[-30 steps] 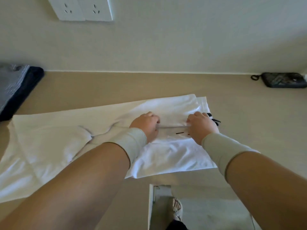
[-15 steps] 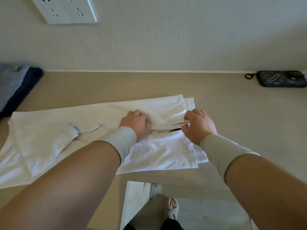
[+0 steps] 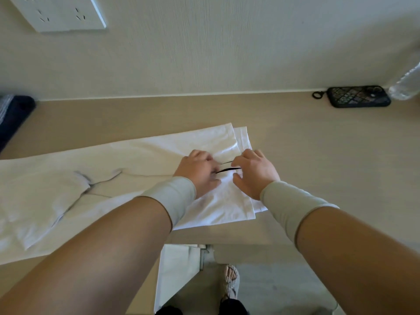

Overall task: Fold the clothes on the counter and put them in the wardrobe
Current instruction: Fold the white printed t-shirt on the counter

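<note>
We see one white garment [image 3: 141,160] spread flat across the beige worktop [image 3: 318,155], running from the left edge of the frame to just right of centre, its right end showing two stacked layers. Two hands meet on that right end, close together but apart. The left hand [image 3: 198,170] lies knuckles up with its fingers curled down into the cloth, seeming to pinch a fold beside two thin dark lines [image 3: 227,167] on the fabric. The right hand [image 3: 253,171] rests with fingers bent onto the same fold, thumb splayed toward the lower edge; we cannot tell whether it grips or only presses. Each wrist wears one grey sleeve cuff. At upper right lies one dark patterned pouch [image 3: 359,96]; at upper left, one white socket plate [image 3: 61,12].
</note>
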Motion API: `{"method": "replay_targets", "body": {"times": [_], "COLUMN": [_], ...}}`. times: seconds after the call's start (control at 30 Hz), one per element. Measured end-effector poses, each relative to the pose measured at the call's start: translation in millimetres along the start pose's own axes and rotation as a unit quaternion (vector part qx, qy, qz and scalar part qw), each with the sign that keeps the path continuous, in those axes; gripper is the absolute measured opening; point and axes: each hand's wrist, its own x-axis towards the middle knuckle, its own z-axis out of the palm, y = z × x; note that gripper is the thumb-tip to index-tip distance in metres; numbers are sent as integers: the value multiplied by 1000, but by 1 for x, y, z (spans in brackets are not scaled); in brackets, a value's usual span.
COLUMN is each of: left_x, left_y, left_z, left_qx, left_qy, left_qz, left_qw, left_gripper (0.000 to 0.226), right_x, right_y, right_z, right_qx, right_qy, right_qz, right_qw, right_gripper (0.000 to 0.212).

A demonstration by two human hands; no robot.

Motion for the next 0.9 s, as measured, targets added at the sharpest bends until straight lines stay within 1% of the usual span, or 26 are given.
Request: {"method": "replay_targets", "body": {"times": [0.07, 0.13, 0.2, 0.27, 0.3, 0.37, 0.4, 0.47, 0.53, 0.6, 0.67, 0.73, 0.8, 0.9], "left_x": [4, 6, 7, 7, 7, 6, 4, 1, -1, -3, -5, -5, -1, 5], "left_y": [10, 17, 19, 15, 12, 7, 5, 5, 5, 5, 6, 6, 6, 8], "left_z": [0, -2, -7, -11, -11, -8, -5, 6, 20, 29, 34, 37, 36, 31], "left_qx": [4, -19, -73, -101, -91, -44, -13, 51, 80, 71, 62, 67, 67, 44], "left_qy": [-12, -12, 13, 48, 59, 48, 25, -39, -99, -107, -86, -71, -76, -79], "left_qz": [0, -9, -29, -52, -59, -60, -50, -29, -36, -62, -78, -85, -90, -105], "left_qw": [1000, 1000, 997, 992, 992, 996, 998, 998, 991, 990, 991, 992, 991, 990], "left_gripper": [21, 14, 9, 7, 11, 32, 43, 54, 56, 55, 57, 59, 60, 60], "right_x": [3, 5, 8, 11, 13, 14, 14, 12, 12, 14, 15, 16, 21, 27], "right_y": [-2, -3, -3, -3, -4, -5, -5, -5, -5, -5, -3, 0, 5, 6], "right_z": [1, 0, -3, -8, -9, -10, -10, -8, -6, -4, -4, -4, -5, -7], "right_qx": [9, -8, -34, -26, -22, -23, -7, 77, 154, 213, 252, 262, 288, 373], "right_qy": [-4, -31, -53, -37, -16, 28, 37, 44, 51, 50, 22, -17, -38, -49], "right_qz": [-14, -16, -2, 31, 51, 108, 152, 256, 334, 377, 390, 377, 371, 370], "right_qw": [1000, 999, 998, 999, 998, 993, 988, 963, 929, 900, 885, 888, 882, 849], "right_gripper": [37, 38, 33, 26, 23, 24, 28, 36, 35, 29, 29, 29, 32, 27]}}
